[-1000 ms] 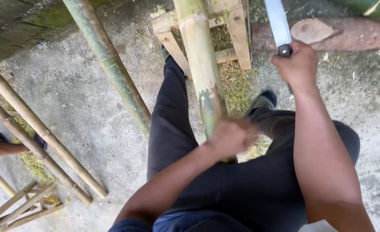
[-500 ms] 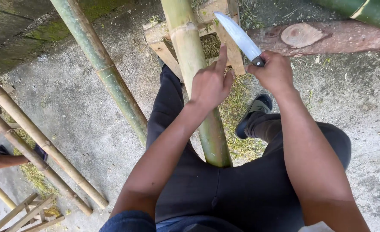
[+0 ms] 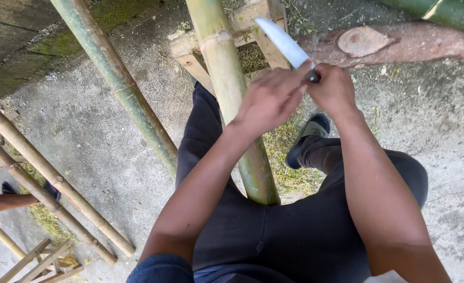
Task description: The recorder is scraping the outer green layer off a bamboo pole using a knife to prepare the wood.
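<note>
The bamboo pole [image 3: 232,105] lies between my legs, resting on a wooden stand [image 3: 253,21]. My right hand [image 3: 334,89] grips the knife [image 3: 284,42]; my left hand [image 3: 271,99], curled loosely and holding nothing, touches it. I think the blade could cut those fingers if it slips.

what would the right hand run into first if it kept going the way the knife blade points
The right hand grips a knife angled up and left. Straight along that line, the blade tip would probably meet the wooden stand first, just short of the bamboo pole; depth is unclear.
</note>
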